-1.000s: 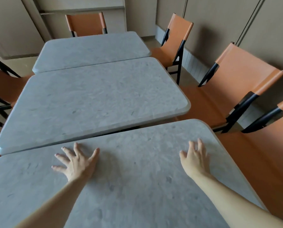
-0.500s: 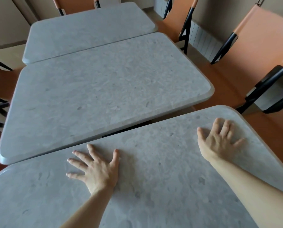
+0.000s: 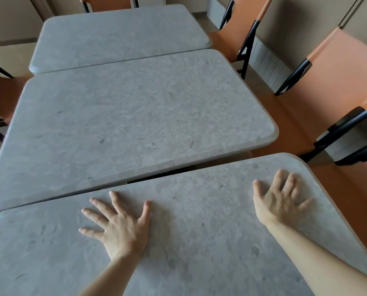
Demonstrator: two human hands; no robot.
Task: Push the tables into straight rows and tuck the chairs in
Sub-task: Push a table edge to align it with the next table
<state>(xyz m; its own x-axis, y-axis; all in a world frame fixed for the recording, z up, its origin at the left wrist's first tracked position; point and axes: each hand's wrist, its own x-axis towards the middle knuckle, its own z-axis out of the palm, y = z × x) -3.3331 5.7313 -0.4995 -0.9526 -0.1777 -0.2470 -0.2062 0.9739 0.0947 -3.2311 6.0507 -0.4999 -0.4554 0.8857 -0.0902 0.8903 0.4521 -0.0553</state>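
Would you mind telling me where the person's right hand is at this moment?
In the head view, the right hand lies flat, fingers spread, on the nearest table near its far right corner, with the left hand further left.

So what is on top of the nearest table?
Only both hands, left hand and right hand, lie flat with fingers spread on the nearest table. Its near part is out of frame.

Two bare forearms reached in from the frame's lower edge; left hand (image 3: pixel 122 228) and right hand (image 3: pixel 279 201) wore no rings, watches or sleeves.
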